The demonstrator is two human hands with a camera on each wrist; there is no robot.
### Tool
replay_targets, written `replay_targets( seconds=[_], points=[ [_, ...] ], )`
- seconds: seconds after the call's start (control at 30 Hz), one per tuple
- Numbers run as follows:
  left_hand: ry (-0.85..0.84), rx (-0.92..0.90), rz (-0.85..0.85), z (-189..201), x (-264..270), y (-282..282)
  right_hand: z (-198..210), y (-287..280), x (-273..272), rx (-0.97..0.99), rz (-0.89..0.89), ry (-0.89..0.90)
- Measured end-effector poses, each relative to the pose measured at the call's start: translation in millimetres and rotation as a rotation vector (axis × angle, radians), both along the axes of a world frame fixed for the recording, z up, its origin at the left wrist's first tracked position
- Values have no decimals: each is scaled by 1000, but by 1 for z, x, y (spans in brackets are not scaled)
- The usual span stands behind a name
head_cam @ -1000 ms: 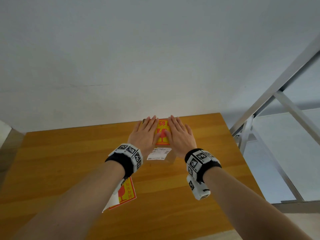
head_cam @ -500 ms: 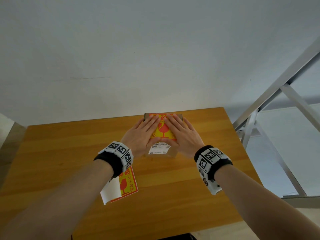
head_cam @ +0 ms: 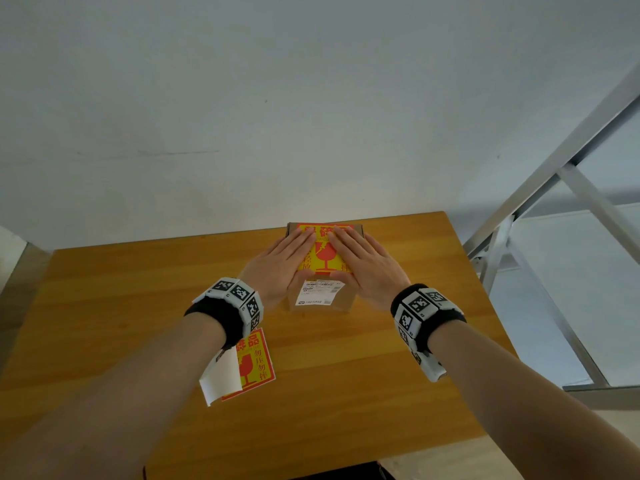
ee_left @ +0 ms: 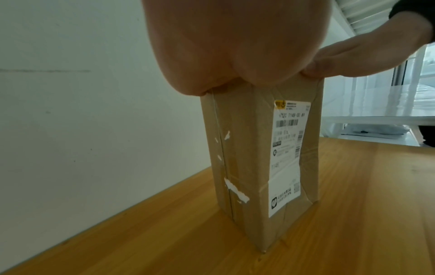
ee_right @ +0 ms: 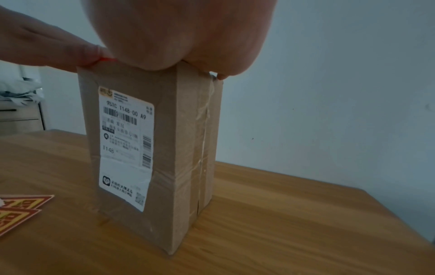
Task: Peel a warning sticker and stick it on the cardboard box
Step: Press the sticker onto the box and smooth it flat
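Note:
A tall brown cardboard box (head_cam: 341,299) (ee_left: 254,167) (ee_right: 169,148) stands upright near the wooden table's far edge, with a white shipping label (head_cam: 318,293) on its near side. A yellow and red warning sticker (head_cam: 323,254) lies flat on the box top. My left hand (head_cam: 282,263) presses flat on the sticker's left part, fingers straight. My right hand (head_cam: 363,261) presses flat on its right part, fingers straight. Both palms (ee_left: 235,46) (ee_right: 179,35) rest on the box top in the wrist views. The sticker's edges lie partly under my hands.
Spare warning stickers (head_cam: 254,363) (ee_right: 21,208) with a white backing sheet (head_cam: 221,377) lie on the table (head_cam: 104,306) under my left forearm. A white wall stands just behind the table. A metal frame (head_cam: 554,188) rises at the right.
Both hands have spread apart over the sticker, from side by side to angled outward, uncovering its middle. The head view has shifted slightly. The box has stayed in place.

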State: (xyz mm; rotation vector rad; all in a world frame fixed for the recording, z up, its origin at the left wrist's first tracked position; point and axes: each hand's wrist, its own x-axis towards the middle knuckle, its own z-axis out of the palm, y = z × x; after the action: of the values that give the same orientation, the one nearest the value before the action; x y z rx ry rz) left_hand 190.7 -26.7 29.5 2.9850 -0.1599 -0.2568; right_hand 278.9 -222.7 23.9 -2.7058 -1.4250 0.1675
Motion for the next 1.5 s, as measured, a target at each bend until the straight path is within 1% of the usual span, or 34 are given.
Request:
replay_targets(
  seconds=[0.13, 0.2, 0.33, 0.47, 0.57, 0.7, 0.9, 1.13, 1.27, 1.37, 1.5],
  points=[
    [22, -26, 6, 5, -2, -1, 5, -1, -1, 22, -16, 73],
    [13, -38, 40, 7, -6, -1, 6, -6, 0, 29, -32, 103],
    [17, -43, 81, 4, -10, 0, 7, -10, 3, -11, -5, 76],
    [27, -33, 94, 7, -12, -2, 3, -10, 4, -8, -12, 87],
    [43, -63, 119, 10, -13, -4, 6, -9, 4, 31, -54, 147],
    [40, -82, 208, 6, -15, -11, 12, 0, 1, 72, -113, 206],
    [4, -112, 264, 1, -20, -20, 9, 11, -1, 51, -126, 189],
    [74, -100, 294, 9, -17, -23, 11, 9, 0, 35, -119, 220],
    [27, -129, 320, 20, -22, -27, 21, -4, -1, 99, -192, 255],
    [-9, -124, 358, 28, -32, -34, 28, -19, -8, 121, -249, 245],
    [-14, -94, 354, 38, -53, -43, 40, -36, -31, 149, -334, 254]
  ],
)
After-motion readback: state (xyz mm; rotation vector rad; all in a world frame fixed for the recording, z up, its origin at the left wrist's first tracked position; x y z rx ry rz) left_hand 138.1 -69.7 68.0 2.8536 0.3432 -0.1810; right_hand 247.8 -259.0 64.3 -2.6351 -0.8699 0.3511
